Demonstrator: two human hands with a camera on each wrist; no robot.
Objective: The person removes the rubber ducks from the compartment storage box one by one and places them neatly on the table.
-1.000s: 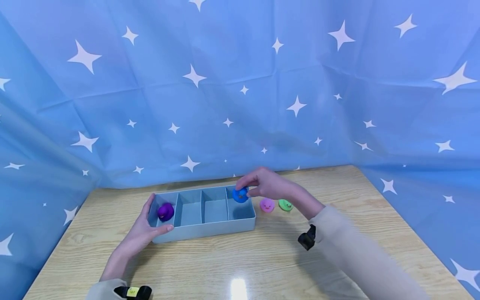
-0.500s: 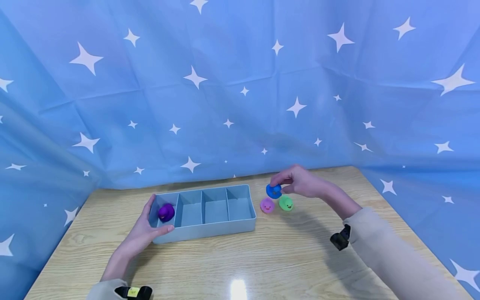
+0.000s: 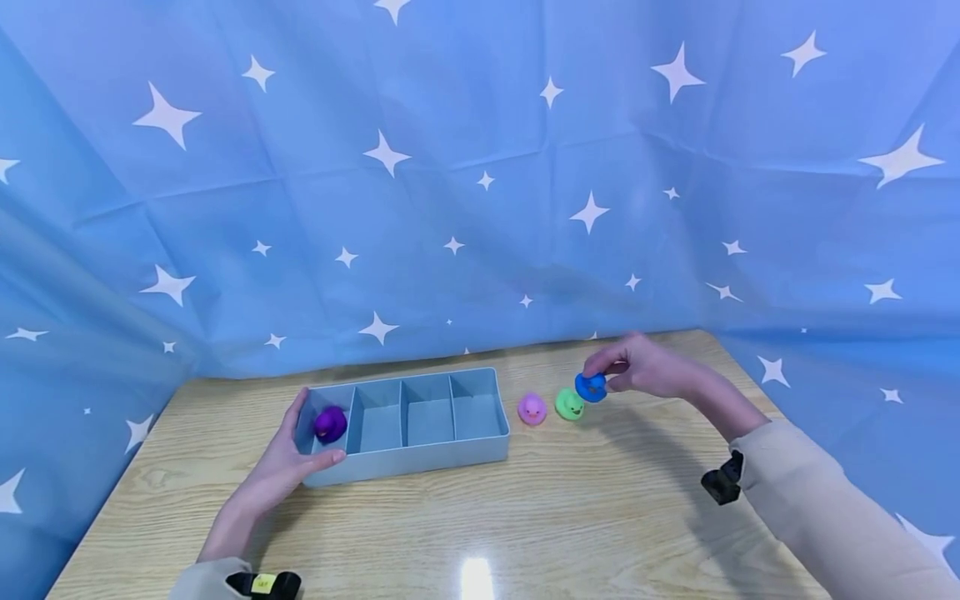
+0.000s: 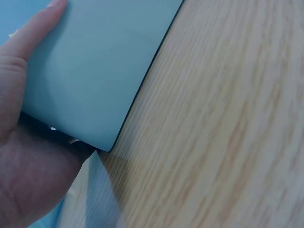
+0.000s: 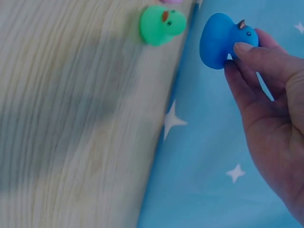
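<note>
A blue rubber duck [image 3: 591,387] is pinched by its head between the thumb and fingers of my right hand [image 3: 647,367]; the right wrist view shows the duck [image 5: 219,42] side-on, held up off the table. Just left of it on the table sit a green rubber duck [image 3: 570,405] and a pink rubber duck [image 3: 532,409]. My left hand [image 3: 281,458] grips the left end of a light blue divided box [image 3: 420,463], thumb on the front wall and fingers at the far side. Inside the leftmost compartment lies a purple rubber duck [image 3: 331,424].
The wooden table [image 3: 420,533] carries the box and ducks. Behind and at both sides hangs a blue curtain [image 3: 465,208] with white stars, reaching the table's back edge. The box's other compartments, split by thin dividers, hold nothing visible.
My right hand has carried the blue duck from above the box's rightmost compartment rightward, past the pink and green ducks. The left hand and box have stayed in place.
</note>
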